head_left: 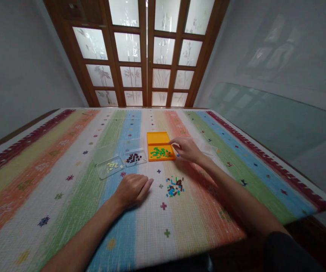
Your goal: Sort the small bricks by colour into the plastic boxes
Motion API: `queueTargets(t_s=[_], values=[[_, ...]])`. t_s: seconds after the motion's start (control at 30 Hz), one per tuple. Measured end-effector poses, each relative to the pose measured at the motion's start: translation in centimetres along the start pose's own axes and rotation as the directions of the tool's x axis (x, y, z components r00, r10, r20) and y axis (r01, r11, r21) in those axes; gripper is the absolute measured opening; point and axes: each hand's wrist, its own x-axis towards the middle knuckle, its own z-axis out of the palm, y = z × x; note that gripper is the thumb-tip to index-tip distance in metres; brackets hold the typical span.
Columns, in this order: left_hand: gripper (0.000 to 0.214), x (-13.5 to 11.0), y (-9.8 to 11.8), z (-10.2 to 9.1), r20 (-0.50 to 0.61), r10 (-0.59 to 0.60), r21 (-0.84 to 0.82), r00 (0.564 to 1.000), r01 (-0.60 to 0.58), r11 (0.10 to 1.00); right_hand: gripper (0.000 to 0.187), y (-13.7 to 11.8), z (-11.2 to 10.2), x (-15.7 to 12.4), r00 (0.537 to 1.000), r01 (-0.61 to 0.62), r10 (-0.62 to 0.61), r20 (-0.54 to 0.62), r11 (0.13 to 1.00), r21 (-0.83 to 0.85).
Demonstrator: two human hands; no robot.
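Observation:
My left hand [134, 189] rests on the striped tablecloth with its fingers curled in and the thumb alongside; nothing shows in it. Over the right edge of an orange box [172, 159] with its lid open is my right hand [188, 148], thumb and forefinger close together. Whatever they may pinch is too small to make out. Small green pieces [160, 152] lie inside the box. In front of it, a loose pile of blue, brown and green pieces [175, 186] is spread on the cloth, to the right of my left hand.
Left of the orange box stand two clear plastic boxes, one with dark brown pieces [134, 158], the other with pale yellow pieces [112, 166]. A crumpled clear plastic sheet [208, 149] lies beyond my right wrist. Wooden glazed doors [146, 68] close off the far side.

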Motion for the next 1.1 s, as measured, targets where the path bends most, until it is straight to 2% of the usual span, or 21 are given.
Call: queueTargets(t_s=[0.1, 0.17, 0.33, 0.43, 0.93, 1.1], values=[[0.041, 0.0, 0.0, 0.0, -0.002, 0.004, 0.023, 1.0, -0.004, 1.0, 0.021, -1.0, -2.1, -1.0, 0.998, 0.066, -0.064, -0.024, 0.994, 0.083], [0.042, 0.0, 0.1, 0.0, -0.006, 0.011, 0.034, 1.0, -0.01, 0.999, 0.018, -1.4, -2.5, -2.4, 0.998, 0.07, -0.069, -0.012, 0.987, 0.142], [0.04, 0.0, 0.2, 0.0, -0.019, 0.021, 0.044, 1.0, -0.02, 0.999, 0.018, -1.7, -0.2, -6.9, 0.999, 0.052, -0.051, -0.013, 0.947, 0.316], [0.039, 0.1, 0.3, 0.0, -0.016, 0.017, 0.047, 1.0, -0.016, 0.999, 0.016, -2.0, 0.9, -8.7, 0.999, 0.044, -0.032, -0.043, 0.943, 0.329], [0.041, 0.2, 0.2, 0.1, -0.02, 0.032, 0.04, 0.999, -0.031, 0.999, 0.016, -4.4, 0.8, -9.1, 0.981, 0.085, -0.128, 0.143, 0.959, 0.27], [0.041, 0.1, 0.2, 0.0, -0.013, 0.032, 0.049, 0.999, -0.031, 0.998, 0.015, -4.7, 1.0, -9.1, 0.976, 0.118, -0.158, 0.151, 0.963, 0.244]])
